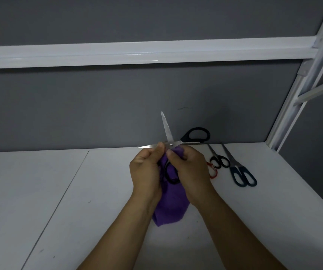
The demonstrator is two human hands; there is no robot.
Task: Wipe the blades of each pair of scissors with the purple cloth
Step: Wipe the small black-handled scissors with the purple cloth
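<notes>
One red handle (213,173) peeks past right hand (193,172) clutching cloth (171,205), left hand (145,172) gripping scissors (167,129).

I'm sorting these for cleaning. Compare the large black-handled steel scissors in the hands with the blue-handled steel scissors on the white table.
The black-handled steel scissors are gripped between the left hand and right hand with the purple cloth; the blue-handled steel scissors lie untouched on the table. The black-handled pair's blades spread wide; the blue-handled pair's are closed. Both have silver blades.
</notes>
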